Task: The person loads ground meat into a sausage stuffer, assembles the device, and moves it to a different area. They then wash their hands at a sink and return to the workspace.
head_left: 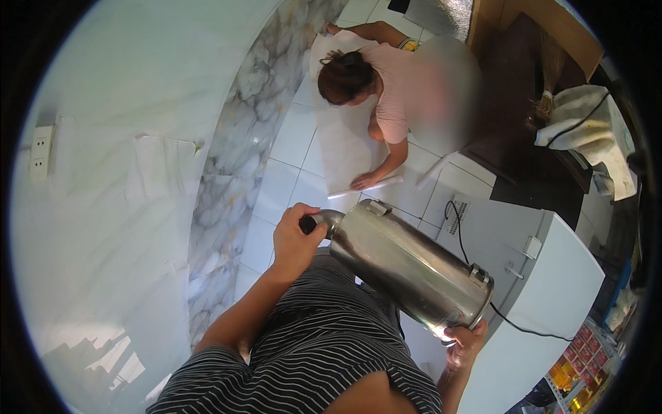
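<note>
A stainless steel cylinder (403, 265) with metal latches is held sideways across the front of my body. My left hand (295, 238) is closed on the short curved metal tube with a black tip (308, 223) at its upper left end. My right hand (463, 345) grips the lower right end, its fingers partly hidden by the cylinder. Below the cylinder, a white cabinet-like appliance (555, 290) with a black cord (525, 327) stands at my right.
A person (389, 117) crouches ahead on the tiled floor (289, 141) over white sheet material (338, 152). A white wall (117, 241) with a socket (41, 152) and marble trim is at left. Dark furniture (507, 138), a draped cloth (579, 117) and shelved packages (583, 352) are at right.
</note>
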A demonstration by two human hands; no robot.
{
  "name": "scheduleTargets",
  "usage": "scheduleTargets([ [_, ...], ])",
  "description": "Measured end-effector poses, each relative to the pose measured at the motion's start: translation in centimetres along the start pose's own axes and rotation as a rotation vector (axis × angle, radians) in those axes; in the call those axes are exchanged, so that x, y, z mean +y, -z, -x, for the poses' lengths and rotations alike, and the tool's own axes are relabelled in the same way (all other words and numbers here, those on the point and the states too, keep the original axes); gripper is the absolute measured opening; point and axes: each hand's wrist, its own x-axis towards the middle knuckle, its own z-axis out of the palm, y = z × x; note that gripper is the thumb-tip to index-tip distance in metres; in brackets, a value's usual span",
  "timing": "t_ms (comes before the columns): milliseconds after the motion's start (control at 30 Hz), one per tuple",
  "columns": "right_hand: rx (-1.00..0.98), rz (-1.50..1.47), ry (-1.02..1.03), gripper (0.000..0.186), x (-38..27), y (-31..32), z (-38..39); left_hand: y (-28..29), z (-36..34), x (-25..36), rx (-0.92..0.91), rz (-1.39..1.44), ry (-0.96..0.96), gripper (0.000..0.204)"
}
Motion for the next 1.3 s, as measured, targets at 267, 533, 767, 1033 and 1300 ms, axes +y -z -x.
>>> scheduleTargets([
  [267, -0.150, 0.099, -0.130, 0.026, -0.9, -1.0, -2.1, 1.2, 1.7, -2.6, 0.077, -0.024, 0.087, 0.026],
  [533, -0.206, 0.124, -0.140, 0.028, -1.8, -1.8, -2.2, 1.8, 2.3, -2.8, 0.144, 0.059, 0.124, 0.028],
  [767, -0.242, 0.161, -0.135, 0.022, -2.2, 0.0, -3.8, 0.5, 3.9, -2.1, 0.184, -0.008, 0.117, 0.027],
  [1033, -0.272, 0.178, -0.132, 0.023, -3.7, 2.7, -7.0, -2.6, 6.1, 0.5, 0.235, -0.040, 0.164, 0.028],
  [1300, -0.283, 0.193, -0.110, 0.026, -4.6, 4.2, -8.3, -4.6, 5.9, 1.0, 0.223, 0.039, 0.180, 0.027],
])
